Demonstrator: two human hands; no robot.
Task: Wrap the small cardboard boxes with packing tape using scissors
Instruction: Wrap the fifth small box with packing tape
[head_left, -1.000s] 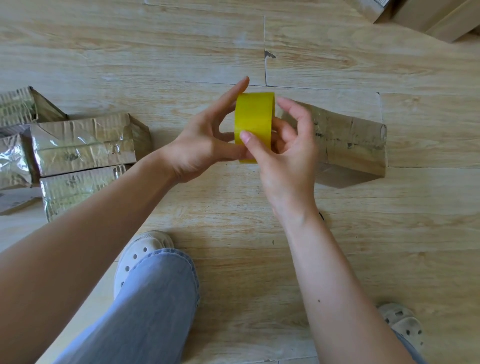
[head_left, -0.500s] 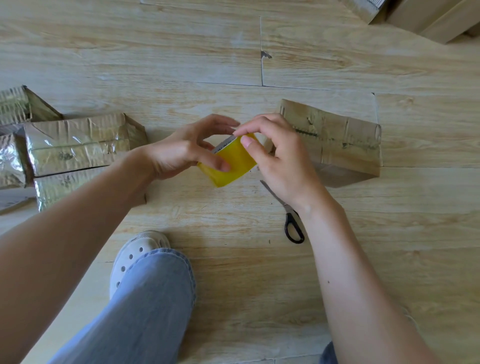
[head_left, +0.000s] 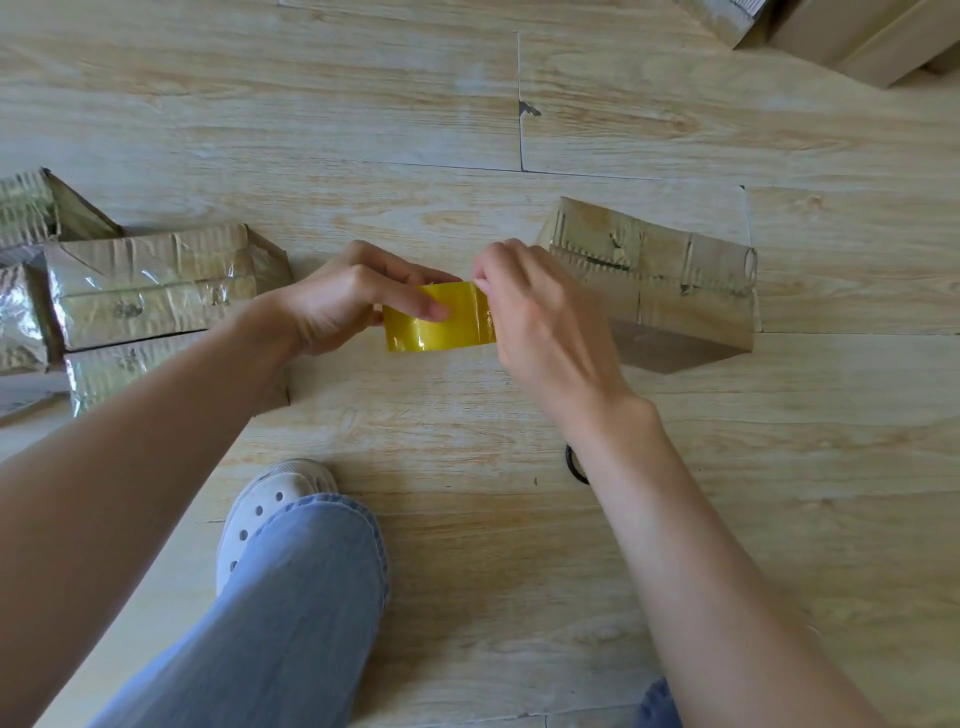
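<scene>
We found the left hand (head_left: 343, 301) gripping the yellow tape roll (head_left: 436, 332), with its fingers curled over the roll's face. The right hand (head_left: 540, 322) was pinching the roll's upper edge with its fingertips. The roll was held between both hands, above the floor (head_left: 467, 104). A cardboard box (head_left: 675, 280) lay just right of the right hand. Taped boxes (head_left: 156, 286) lay together left of the left hand. A black scissors handle (head_left: 574, 465) showed under the right wrist.

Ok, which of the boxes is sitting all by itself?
The box beside the right hand: it lies alone, while the other taped boxes cluster together at the left.
</scene>
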